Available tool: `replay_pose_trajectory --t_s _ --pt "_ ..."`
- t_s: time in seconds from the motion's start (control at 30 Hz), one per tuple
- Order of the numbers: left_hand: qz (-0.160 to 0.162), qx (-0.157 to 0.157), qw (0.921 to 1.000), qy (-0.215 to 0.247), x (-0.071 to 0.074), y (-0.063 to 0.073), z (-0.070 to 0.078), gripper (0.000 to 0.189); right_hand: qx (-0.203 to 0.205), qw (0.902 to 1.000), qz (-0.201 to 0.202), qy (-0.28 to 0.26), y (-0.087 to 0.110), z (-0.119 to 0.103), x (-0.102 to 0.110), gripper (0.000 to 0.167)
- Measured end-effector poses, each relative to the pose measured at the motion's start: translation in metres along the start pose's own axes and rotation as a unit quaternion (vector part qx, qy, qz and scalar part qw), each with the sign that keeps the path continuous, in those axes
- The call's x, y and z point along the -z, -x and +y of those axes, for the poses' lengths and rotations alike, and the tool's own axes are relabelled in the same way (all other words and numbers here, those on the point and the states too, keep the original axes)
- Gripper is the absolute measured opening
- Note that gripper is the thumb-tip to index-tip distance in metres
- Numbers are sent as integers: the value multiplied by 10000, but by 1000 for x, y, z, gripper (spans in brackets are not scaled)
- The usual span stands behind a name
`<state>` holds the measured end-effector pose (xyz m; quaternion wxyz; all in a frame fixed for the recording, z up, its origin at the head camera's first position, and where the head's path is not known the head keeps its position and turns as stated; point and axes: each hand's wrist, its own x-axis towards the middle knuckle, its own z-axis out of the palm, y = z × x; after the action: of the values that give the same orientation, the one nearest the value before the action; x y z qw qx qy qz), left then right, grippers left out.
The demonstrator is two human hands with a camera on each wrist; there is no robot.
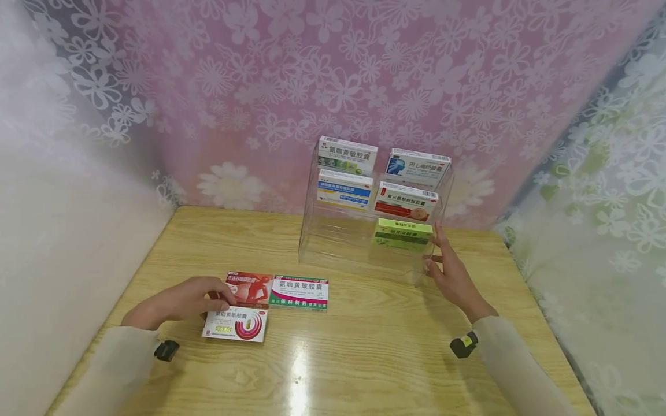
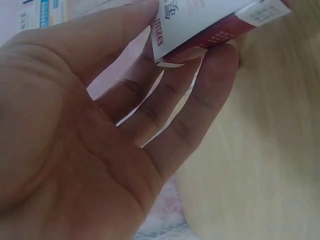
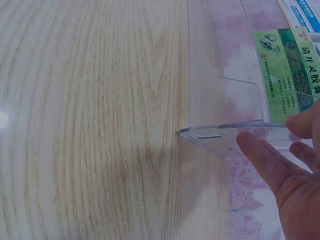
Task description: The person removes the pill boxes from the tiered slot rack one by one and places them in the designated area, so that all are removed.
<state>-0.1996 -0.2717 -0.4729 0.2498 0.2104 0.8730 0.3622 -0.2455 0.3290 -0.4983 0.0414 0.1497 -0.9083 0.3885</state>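
Note:
My left hand pinches a white medicine box with a pink swirl by its upper left corner. In the left wrist view the thumb lies on the printed face of that box, with fingertips under its dark red side. Behind it a red medicine box and a white, green and pink medicine box lie side by side on the table. My right hand grips the right side of a clear stepped display rack, its side panel between thumb and fingers in the right wrist view.
On the rack's upper tiers stand several boxes, among them a blue-striped box and a red-and-white box. A green box stands lower right. The wooden table meets flowered pink cloth behind and pale cloth on both sides.

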Motion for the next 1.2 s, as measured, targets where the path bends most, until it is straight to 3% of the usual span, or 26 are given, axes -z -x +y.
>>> replay_pose_trajectory --t_s 0.47,0.57,0.8,1.03,1.2 --pt "764 196 9957 -490 -10 -5 -20 22 26 10000 58 -13 1 -2 -1 95" --pt "967 210 9923 -747 -12 -6 -25 34 55 10000 51 -11 1 0 -1 94" --pt "1249 -128 9821 -1405 -26 -11 -33 72 24 10000 21 -52 -1 -1 0 94" --pt "1433 -68 9782 -1502 -35 -12 -41 69 -33 9999 -23 -107 0 -4 0 95" --pt "1488 -200 9769 -1521 -37 -12 -42 68 -36 10000 10 -28 2 -4 0 95"
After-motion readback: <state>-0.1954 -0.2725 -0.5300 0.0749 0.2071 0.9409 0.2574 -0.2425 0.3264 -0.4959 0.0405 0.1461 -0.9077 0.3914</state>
